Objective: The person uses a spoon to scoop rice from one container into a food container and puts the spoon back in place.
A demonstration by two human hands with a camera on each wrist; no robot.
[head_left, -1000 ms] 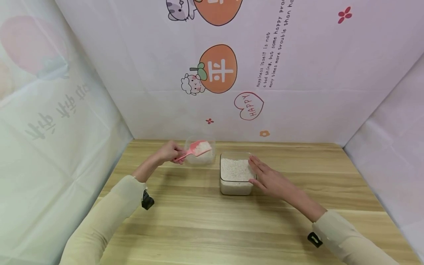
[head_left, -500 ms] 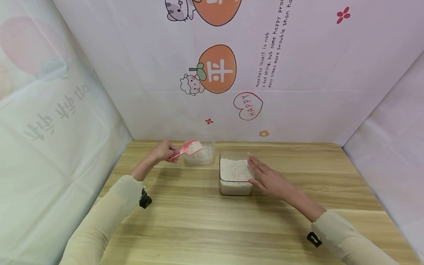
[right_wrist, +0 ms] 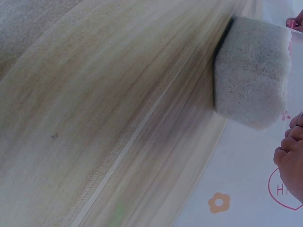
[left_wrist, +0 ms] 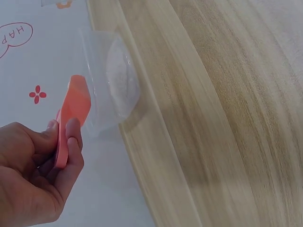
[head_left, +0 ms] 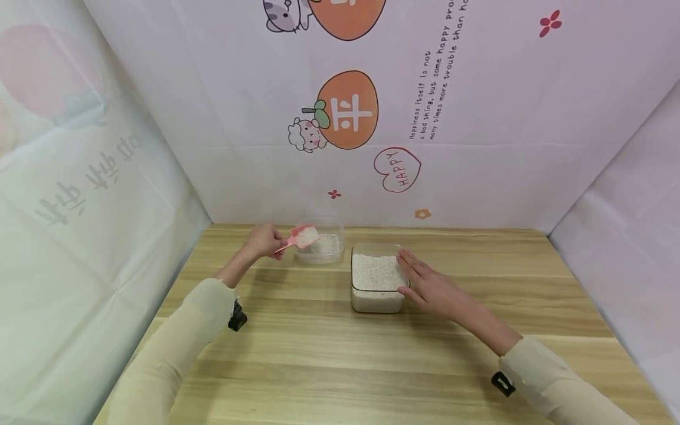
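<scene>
My left hand [head_left: 262, 241] pinches the handle of a small pink scoop [left_wrist: 78, 101] between thumb and fingers. White rice [head_left: 306, 236] lies heaped in the scoop's bowl, held over the left side of a small clear plastic container [head_left: 337, 228]. That container has some rice at its bottom. To its right stands a larger clear, dark-rimmed container [head_left: 378, 290], mostly full of rice. My right hand [head_left: 432, 289] rests against this one's right side, fingers extended at the rim and thumb near the front corner. In the right wrist view the hand [right_wrist: 292, 163] is partly cut off.
Both containers stand near the back of a wooden table [head_left: 319, 360]. A white printed cloth [head_left: 478, 165] rises right behind the table, with more cloth at the left and right sides. Dark wrist devices sit under both sleeves.
The left hand has drawn the scoop left, from over the middle of the small container to its left side, uncovering the rice inside. The right hand and larger container have stayed put.
</scene>
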